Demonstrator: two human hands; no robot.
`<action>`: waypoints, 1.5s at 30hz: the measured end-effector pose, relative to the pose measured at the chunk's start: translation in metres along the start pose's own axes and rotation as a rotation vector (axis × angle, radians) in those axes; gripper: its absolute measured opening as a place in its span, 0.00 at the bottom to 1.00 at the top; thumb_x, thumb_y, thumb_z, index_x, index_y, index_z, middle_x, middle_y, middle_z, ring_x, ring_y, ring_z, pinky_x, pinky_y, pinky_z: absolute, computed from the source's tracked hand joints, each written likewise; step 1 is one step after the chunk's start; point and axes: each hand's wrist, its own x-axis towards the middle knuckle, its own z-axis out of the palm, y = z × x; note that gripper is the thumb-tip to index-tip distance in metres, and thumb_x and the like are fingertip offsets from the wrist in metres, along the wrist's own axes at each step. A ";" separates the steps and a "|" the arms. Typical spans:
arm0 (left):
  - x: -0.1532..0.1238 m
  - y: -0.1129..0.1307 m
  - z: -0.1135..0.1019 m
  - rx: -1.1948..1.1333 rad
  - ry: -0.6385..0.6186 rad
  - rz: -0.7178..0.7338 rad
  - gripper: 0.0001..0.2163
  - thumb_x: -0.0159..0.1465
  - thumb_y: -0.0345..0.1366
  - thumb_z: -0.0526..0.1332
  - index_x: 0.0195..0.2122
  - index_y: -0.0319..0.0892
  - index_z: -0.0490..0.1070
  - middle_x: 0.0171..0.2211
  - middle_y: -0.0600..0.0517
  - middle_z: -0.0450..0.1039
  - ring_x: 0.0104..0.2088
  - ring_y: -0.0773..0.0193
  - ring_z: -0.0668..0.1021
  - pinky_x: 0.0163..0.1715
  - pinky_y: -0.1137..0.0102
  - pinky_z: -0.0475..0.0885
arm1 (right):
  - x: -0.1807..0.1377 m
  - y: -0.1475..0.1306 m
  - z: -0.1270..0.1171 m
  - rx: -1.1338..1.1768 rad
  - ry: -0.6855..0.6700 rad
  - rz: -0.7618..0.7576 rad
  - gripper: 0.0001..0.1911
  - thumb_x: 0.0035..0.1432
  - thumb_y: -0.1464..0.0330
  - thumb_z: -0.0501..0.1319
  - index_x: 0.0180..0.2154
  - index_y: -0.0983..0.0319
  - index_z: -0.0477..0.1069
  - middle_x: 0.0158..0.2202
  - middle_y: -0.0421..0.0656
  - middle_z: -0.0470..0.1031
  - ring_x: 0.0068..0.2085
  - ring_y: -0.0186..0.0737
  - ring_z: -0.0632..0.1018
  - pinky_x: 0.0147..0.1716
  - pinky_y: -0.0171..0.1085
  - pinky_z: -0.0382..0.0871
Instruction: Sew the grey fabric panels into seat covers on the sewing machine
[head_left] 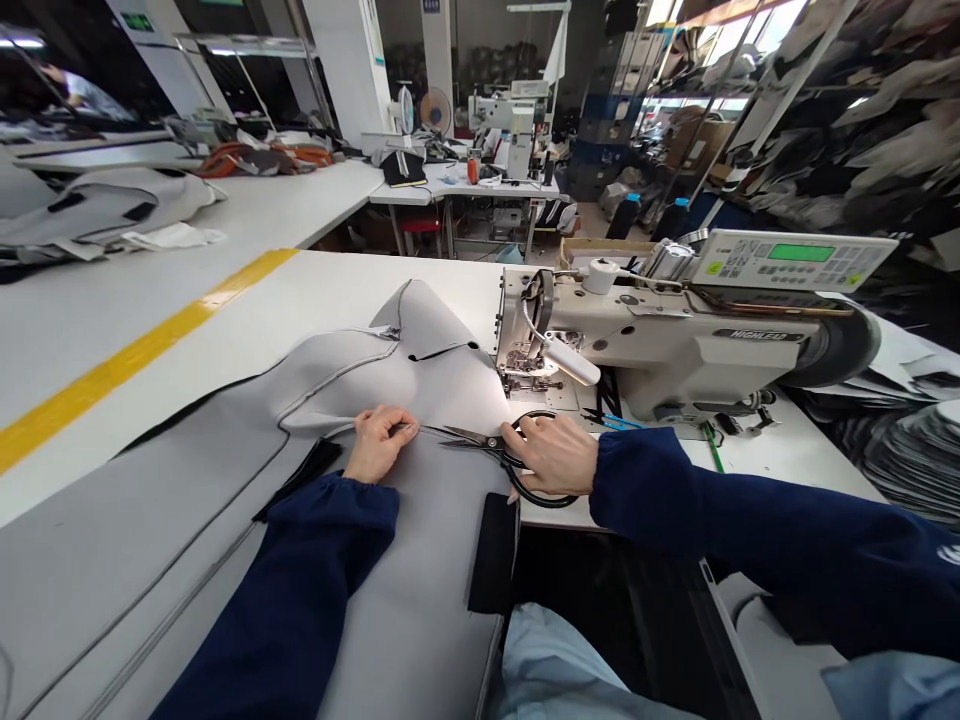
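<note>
A large grey fabric piece (pixel 187 520) with a stitched seam lies across the white table in front of me. My left hand (pixel 377 443) pinches the fabric at the seam, fingers closed on it. My right hand (pixel 553 455) grips black scissors (pixel 480 440), whose blades point left toward my left hand's fingertips. Both arms wear dark blue sleeves. The fabric's far end rises in a fold beside the needle of the sewing machine (pixel 675 340).
The sewing machine carries a control panel (pixel 795 260) with a green screen. A yellow stripe (pixel 150 350) runs across the white table at the left. Grey fabric piles (pixel 97 210) lie at the far left, more machines and tables stand behind, and stacked pieces (pixel 915 450) sit at the right.
</note>
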 end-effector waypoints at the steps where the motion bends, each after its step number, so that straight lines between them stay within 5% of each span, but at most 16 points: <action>1: 0.000 0.000 0.000 0.000 -0.001 -0.001 0.09 0.53 0.42 0.54 0.22 0.44 0.67 0.24 0.54 0.69 0.32 0.61 0.67 0.50 0.57 0.53 | 0.001 0.000 0.001 -0.003 -0.001 -0.012 0.30 0.57 0.50 0.54 0.49 0.68 0.61 0.34 0.49 0.71 0.31 0.48 0.75 0.21 0.36 0.55; 18: -0.004 0.007 -0.004 -0.006 -0.013 0.015 0.09 0.54 0.41 0.53 0.22 0.43 0.66 0.26 0.53 0.70 0.34 0.60 0.67 0.49 0.57 0.52 | -0.001 0.005 0.007 0.040 -0.118 -0.125 0.23 0.64 0.59 0.48 0.50 0.72 0.59 0.34 0.51 0.74 0.31 0.46 0.76 0.21 0.35 0.49; 25: -0.004 0.005 -0.003 -0.030 -0.006 0.025 0.09 0.54 0.41 0.54 0.22 0.43 0.65 0.26 0.54 0.69 0.33 0.61 0.67 0.49 0.57 0.52 | -0.002 0.003 0.001 0.035 0.006 -0.045 0.39 0.56 0.45 0.51 0.53 0.71 0.58 0.38 0.51 0.72 0.33 0.49 0.76 0.22 0.36 0.54; 36: -0.005 0.005 -0.004 -0.002 -0.017 0.030 0.09 0.54 0.40 0.54 0.22 0.42 0.65 0.26 0.54 0.69 0.33 0.61 0.67 0.48 0.59 0.53 | 0.021 -0.008 -0.010 -0.019 -0.024 -0.119 0.26 0.61 0.57 0.52 0.50 0.74 0.58 0.34 0.53 0.73 0.31 0.49 0.75 0.23 0.37 0.58; 45: -0.004 0.000 -0.003 0.025 -0.039 0.056 0.10 0.56 0.41 0.52 0.23 0.42 0.66 0.26 0.54 0.69 0.33 0.62 0.68 0.47 0.59 0.54 | 0.017 -0.010 -0.001 0.011 -0.032 -0.134 0.25 0.64 0.56 0.47 0.45 0.74 0.62 0.31 0.53 0.73 0.30 0.48 0.76 0.23 0.37 0.57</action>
